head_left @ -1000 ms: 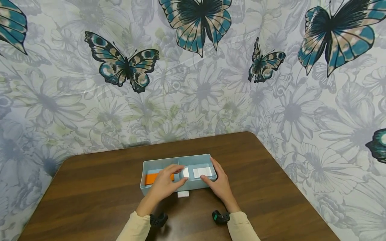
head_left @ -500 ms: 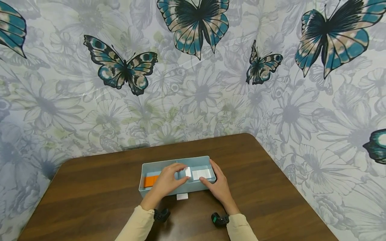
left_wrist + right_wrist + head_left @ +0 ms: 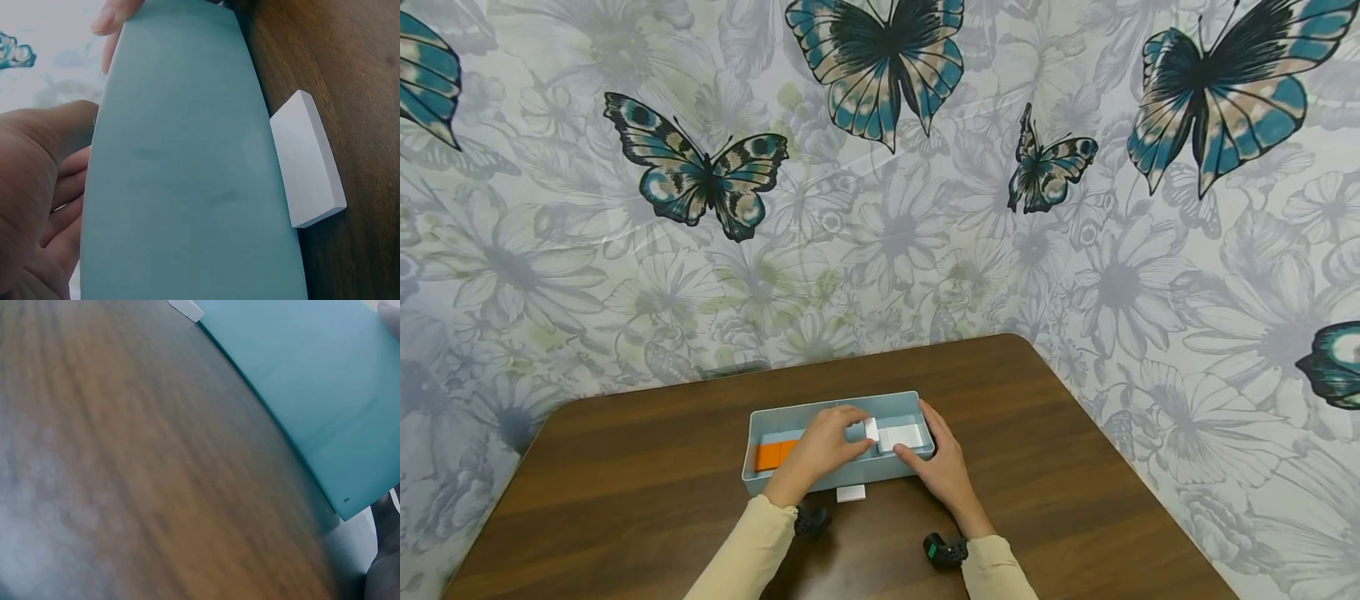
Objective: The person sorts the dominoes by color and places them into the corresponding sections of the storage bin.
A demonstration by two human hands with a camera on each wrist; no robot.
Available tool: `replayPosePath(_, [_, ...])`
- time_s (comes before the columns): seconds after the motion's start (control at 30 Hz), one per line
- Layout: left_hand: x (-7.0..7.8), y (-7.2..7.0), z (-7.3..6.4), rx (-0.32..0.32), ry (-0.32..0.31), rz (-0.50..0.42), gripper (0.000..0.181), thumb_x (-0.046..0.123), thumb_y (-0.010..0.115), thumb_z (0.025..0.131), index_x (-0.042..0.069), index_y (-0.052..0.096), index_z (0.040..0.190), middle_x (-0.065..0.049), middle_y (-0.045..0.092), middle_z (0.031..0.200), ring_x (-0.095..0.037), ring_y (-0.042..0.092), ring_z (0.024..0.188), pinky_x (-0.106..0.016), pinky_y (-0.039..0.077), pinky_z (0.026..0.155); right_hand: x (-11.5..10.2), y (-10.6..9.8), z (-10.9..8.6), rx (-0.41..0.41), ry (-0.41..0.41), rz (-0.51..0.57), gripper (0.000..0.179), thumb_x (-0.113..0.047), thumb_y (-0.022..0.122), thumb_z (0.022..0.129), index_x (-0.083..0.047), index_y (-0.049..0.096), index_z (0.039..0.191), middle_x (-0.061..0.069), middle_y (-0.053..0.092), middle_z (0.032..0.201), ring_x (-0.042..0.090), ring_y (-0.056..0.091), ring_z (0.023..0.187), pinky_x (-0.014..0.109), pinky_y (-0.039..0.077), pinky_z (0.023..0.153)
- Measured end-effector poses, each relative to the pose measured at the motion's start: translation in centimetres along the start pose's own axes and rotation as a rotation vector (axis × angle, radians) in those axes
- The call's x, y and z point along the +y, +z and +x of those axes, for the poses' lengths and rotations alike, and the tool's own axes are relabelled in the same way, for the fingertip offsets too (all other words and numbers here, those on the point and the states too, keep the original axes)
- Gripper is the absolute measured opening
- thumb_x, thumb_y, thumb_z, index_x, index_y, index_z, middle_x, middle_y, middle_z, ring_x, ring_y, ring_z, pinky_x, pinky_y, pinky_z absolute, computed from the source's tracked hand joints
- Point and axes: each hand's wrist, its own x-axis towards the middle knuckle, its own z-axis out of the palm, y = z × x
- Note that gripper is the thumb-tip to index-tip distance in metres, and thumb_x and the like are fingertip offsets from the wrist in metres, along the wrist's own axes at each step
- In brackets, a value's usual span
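A light blue two-compartment box [image 3: 880, 471] stands on the table. My left hand [image 3: 823, 448] reaches over its front wall and pinches a small white rectangular block [image 3: 871, 429] between thumb and fingertips. White blocks [image 3: 901, 438] lie flat just right of it in the right compartment. My right hand [image 3: 947, 467] grips the box's right end, thumb at the front rim and fingers behind the end. Orange blocks [image 3: 767, 456] lie in the left compartment, partly hidden by my left hand. In the left wrist view the front wall hides my left fingertips.
One more white block [image 3: 306, 162] lies on the brown wooden table [image 3: 647, 467], right against the box's front. A wall covering with butterflies [image 3: 707, 175] rises behind the table's back edge. Black bands [image 3: 946, 550] sit on the wrists.
My left hand and the white block in it have shifted right inside the box, closer to the flat white blocks. My right hand keeps its hold on the box end.
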Motion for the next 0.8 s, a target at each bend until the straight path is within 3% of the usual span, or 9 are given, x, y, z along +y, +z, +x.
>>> replayPosePath(0.27, [0.4, 0.3, 0.7, -0.068, 0.0, 0.13, 0.033, 0.017, 0.087, 0.084, 0.0, 0.078, 0.111, -0.015, 0.076, 0.113, -0.034, 0.07, 0.108, -0.049, 0.056, 0.097, 0.1, 0.0, 0.1, -0.002, 0.0, -0.006, 0.086, -0.038, 0.084, 0.087, -0.02, 0.041, 0.16, 0.007, 0.041, 0.163, 0.033, 0.044, 0.146, 0.059, 0.037, 0.116])
replayPosePath(0.57, [0.9, 0.6, 1.1, -0.152, -0.035, 0.27, 0.031, 0.019, 0.089, 0.082, 0.002, 0.08, 0.106, -0.01, 0.077, 0.104, -0.028, 0.07, 0.097, -0.043, 0.059, 0.089, 0.2, 0.0, 0.0, 0.0, -0.004, -0.006, 0.087, -0.036, 0.084, 0.086, -0.016, 0.041, 0.159, 0.007, 0.041, 0.163, 0.033, 0.043, 0.146, 0.059, 0.037, 0.116])
replayPosePath(0.8, [1.4, 0.6, 1.6, -0.205, -0.079, 0.299, 0.027, 0.02, 0.09, 0.081, 0.004, 0.082, 0.101, -0.008, 0.076, 0.098, -0.025, 0.068, 0.091, -0.041, 0.059, 0.083, 0.2, -0.1, 0.1, 0.003, -0.008, -0.007, 0.086, -0.037, 0.084, 0.086, -0.018, 0.042, 0.159, 0.007, 0.042, 0.162, 0.033, 0.043, 0.147, 0.059, 0.036, 0.116])
